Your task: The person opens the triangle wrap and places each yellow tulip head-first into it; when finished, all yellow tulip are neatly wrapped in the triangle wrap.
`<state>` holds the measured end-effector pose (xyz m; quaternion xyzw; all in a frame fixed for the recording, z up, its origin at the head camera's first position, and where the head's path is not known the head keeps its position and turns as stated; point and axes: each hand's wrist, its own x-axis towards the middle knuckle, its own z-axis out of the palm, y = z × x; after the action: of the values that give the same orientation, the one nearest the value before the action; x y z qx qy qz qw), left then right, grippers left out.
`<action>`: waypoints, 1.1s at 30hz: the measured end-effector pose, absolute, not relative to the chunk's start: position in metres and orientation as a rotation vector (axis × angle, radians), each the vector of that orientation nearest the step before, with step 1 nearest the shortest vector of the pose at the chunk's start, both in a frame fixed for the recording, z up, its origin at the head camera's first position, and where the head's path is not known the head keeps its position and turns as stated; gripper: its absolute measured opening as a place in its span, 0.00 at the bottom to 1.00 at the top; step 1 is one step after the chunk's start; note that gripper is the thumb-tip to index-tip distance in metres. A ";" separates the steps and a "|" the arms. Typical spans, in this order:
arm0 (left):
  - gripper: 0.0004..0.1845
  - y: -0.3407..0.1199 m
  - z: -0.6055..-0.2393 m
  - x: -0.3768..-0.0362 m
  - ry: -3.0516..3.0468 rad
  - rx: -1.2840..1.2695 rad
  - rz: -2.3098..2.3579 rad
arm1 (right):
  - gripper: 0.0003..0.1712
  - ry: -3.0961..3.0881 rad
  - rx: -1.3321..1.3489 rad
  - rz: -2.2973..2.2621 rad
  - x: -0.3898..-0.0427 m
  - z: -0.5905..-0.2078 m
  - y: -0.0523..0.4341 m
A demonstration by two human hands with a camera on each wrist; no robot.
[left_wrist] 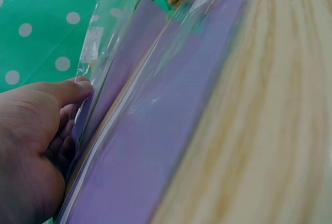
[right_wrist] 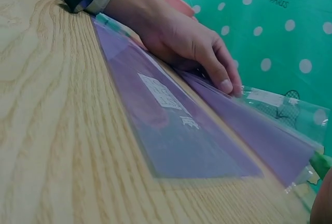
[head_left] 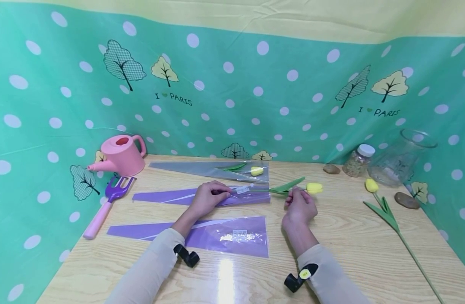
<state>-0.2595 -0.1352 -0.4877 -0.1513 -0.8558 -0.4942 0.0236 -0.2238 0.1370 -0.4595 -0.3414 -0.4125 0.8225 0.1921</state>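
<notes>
My left hand (head_left: 207, 197) pinches the middle purple flower sleeve (head_left: 171, 195) between thumb and fingers. In the left wrist view, the sleeve's clear film (left_wrist: 104, 32) stands raised beside the left thumb. With its fingertips, my right hand (head_left: 301, 207) grips a yellow artificial tulip (head_left: 314, 188) just below the bloom. The tulip lies sideways, its green leaves (head_left: 287, 185) at the sleeve's wide right end and its stem running into the sleeve. In the right wrist view, only a sliver of the right hand (right_wrist: 322, 203) shows at the edge.
Behind lies a sleeve (head_left: 187, 168) with another tulip (head_left: 257, 171) inside; a flat purple sleeve (head_left: 232, 236) lies in front. A pink watering can (head_left: 128, 157) and garden fork (head_left: 110, 202) are left. Right are a loose tulip (head_left: 392, 219), stones (head_left: 407, 200), a jar (head_left: 358, 161) and glass vase (head_left: 397, 158).
</notes>
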 end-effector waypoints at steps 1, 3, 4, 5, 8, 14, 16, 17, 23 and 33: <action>0.08 -0.135 -0.488 -0.259 -2.649 -0.465 -1.531 | 0.08 -1.168 -0.955 2.309 -0.224 -0.460 0.136; 0.09 -0.135 -0.487 -0.259 -2.645 -0.468 -1.530 | 0.07 -1.180 -0.949 2.312 -0.223 -0.460 0.134; 0.09 -0.135 -0.487 -0.259 -2.643 -0.471 -1.527 | 0.07 -1.184 -0.944 2.313 -0.223 -0.460 0.133; 0.09 -0.135 -0.487 -0.259 -2.641 -0.477 -1.524 | 0.07 -1.189 -0.941 2.312 -0.223 -0.461 0.132; 0.09 -0.134 -0.486 -0.259 -2.636 -0.492 -1.502 | 0.07 -1.213 -0.935 2.307 -0.222 -0.462 0.129; 0.09 -0.132 -0.485 -0.259 -2.645 -0.510 -1.415 | 0.09 -1.278 -0.933 2.342 -0.221 -0.462 0.118; 0.08 -0.131 -0.484 -0.259 -2.646 -0.522 -1.401 | 0.10 -1.295 -0.938 2.359 -0.220 -0.462 0.115; 0.08 -0.130 -0.483 -0.258 -2.646 -0.526 -1.398 | 0.10 -1.303 -0.939 2.364 -0.220 -0.462 0.113; 0.08 -0.128 -0.481 -0.257 -2.641 -0.521 -1.412 | 0.10 -1.355 -0.920 2.360 -0.219 -0.461 0.108; 0.08 -0.128 -0.482 -0.258 -2.653 -0.522 -1.401 | 0.11 -1.347 -0.921 2.382 -0.218 -0.463 0.111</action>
<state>-0.2578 -0.1279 -0.4822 -0.1713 -0.8701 -0.4596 0.0478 -0.2178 0.1111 -0.4626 -0.3164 -0.4628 0.8183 0.1271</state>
